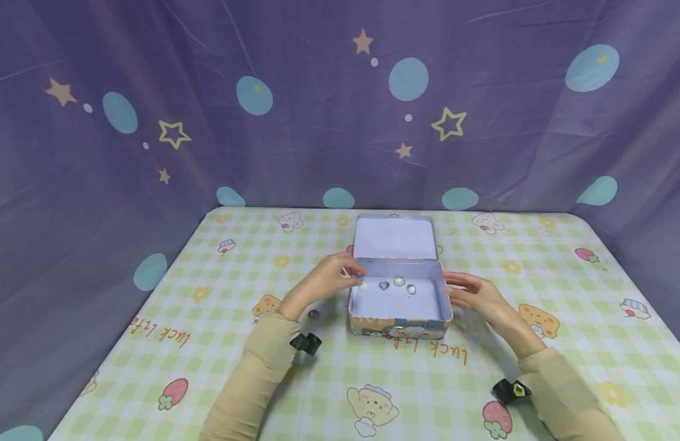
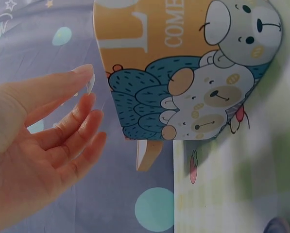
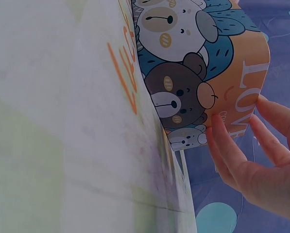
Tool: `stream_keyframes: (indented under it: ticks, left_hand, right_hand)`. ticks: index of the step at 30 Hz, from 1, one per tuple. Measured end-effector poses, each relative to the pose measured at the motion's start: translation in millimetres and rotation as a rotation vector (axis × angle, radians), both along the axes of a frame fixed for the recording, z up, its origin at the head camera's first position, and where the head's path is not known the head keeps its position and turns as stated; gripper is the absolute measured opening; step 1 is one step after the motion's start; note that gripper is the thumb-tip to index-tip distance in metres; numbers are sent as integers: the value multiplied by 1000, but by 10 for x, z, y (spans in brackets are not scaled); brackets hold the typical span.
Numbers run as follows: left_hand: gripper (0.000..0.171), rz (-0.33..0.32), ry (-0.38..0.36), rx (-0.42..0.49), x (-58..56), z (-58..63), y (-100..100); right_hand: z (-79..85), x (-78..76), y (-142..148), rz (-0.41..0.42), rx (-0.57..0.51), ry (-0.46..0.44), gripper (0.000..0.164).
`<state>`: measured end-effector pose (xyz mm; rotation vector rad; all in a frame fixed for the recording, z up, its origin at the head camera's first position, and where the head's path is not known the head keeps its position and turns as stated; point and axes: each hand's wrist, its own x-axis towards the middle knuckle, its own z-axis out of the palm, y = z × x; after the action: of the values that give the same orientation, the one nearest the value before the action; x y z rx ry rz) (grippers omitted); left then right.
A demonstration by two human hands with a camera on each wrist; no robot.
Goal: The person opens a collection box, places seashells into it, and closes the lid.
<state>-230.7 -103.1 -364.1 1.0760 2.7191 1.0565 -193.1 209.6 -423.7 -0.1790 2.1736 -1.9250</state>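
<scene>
An open tin box (image 1: pixel 400 327) printed with cartoon bears stands with its hinged lid (image 1: pixel 395 237) raised at the back. Small shiny gems lie on its floor, among them a heart-shaped one (image 1: pixel 384 285), a pale round one (image 1: pixel 399 281) and another pale one (image 1: pixel 411 289). My left hand (image 1: pixel 335 274) is at the box's left rim, pinching a small clear gem (image 2: pixel 91 82) between thumb and finger. At the opposite side, my right hand (image 1: pixel 477 298) touches the outer wall with extended fingers (image 3: pixel 227 141), its fingertips reaching up to the rim.
A dark, shiny gem (image 1: pixel 314 314) lies on the table left of the box, near the left wrist. The checked tablecloth (image 1: pixel 251 392) carries printed strawberries, bears and lettering. Behind the table hangs a purple curtain (image 1: pixel 317 153) with stars and ovals.
</scene>
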Motion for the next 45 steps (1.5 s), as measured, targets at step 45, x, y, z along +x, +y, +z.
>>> stream_keyframes:
  ticks: [45]
  left_hand:
    - [21, 102, 10, -58, 227, 84, -423]
  right_hand:
    - [35, 17, -7, -5, 7, -11, 59]
